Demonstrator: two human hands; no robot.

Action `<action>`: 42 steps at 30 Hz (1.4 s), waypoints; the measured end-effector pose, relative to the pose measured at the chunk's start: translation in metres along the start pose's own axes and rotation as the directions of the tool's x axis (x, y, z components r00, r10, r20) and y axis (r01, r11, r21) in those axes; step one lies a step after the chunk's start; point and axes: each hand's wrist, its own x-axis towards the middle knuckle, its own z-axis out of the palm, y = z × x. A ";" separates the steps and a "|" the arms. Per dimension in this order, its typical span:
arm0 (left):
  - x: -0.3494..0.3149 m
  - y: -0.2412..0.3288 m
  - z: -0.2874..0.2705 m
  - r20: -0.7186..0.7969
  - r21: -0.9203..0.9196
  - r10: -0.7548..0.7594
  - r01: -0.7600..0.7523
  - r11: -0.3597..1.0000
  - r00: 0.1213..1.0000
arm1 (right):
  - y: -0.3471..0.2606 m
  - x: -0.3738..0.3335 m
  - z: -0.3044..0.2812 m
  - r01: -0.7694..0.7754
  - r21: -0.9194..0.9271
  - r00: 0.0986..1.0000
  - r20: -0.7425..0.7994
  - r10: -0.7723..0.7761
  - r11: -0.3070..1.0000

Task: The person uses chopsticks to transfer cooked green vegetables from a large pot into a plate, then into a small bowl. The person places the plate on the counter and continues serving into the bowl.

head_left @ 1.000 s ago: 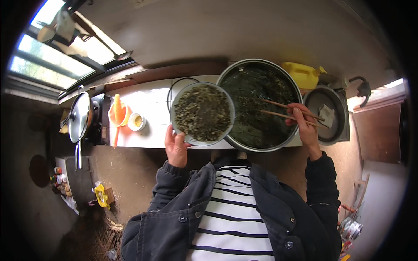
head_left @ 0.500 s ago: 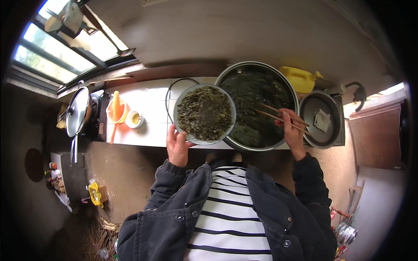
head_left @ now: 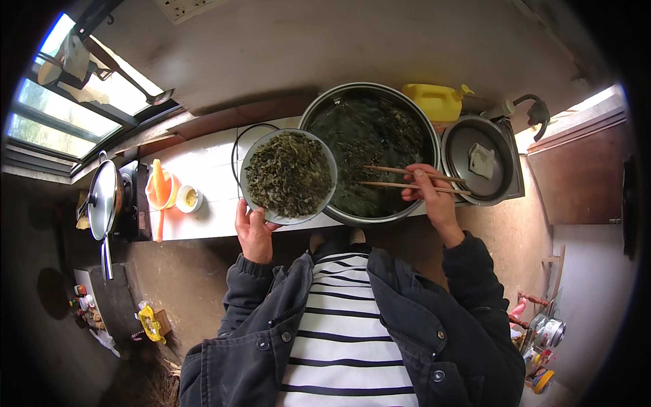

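Projecting from the half-closed left hand (head_left: pixel 254 235), a bowl (head_left: pixel 291 220) is being gripped at seven o'clock; chopsticks (head_left: pixel 390 184) are being held by the curled right hand (head_left: pixel 435 200) over a pot (head_left: pixel 368 85).

A plain grey-beige wall (head_left: pixel 271 51) rises behind a white-tiled counter (head_left: pixel 220 152), with a socket panel (head_left: pixel 184 7) high on it. At the left, daylight comes through a dark-framed window (head_left: pixel 51 122) and glares on the tiles. The floor (head_left: pixel 196 271) is bare and brown. A brown panel (head_left: pixel 576 186) stands at the right, with a pale surface (head_left: pixel 586 278) below it; the left side lies in shadow.
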 end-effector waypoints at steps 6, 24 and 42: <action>0.001 0.000 0.002 0.030 -0.008 -0.007 0.007 1.000 1.000 | 0.024 0.007 0.009 0.000 0.015 0.999 -0.043 0.000 1.000; -0.002 0.002 -0.002 0.009 0.012 0.005 -0.005 1.000 1.000 | 0.008 0.028 0.021 0.005 -0.064 1.000 0.027 -0.004 0.998; 0.000 -0.002 0.007 0.007 0.029 -0.046 0.046 0.999 0.999 | -0.050 -0.014 0.050 0.188 0.134 0.982 -0.004 -0.190 0.973</action>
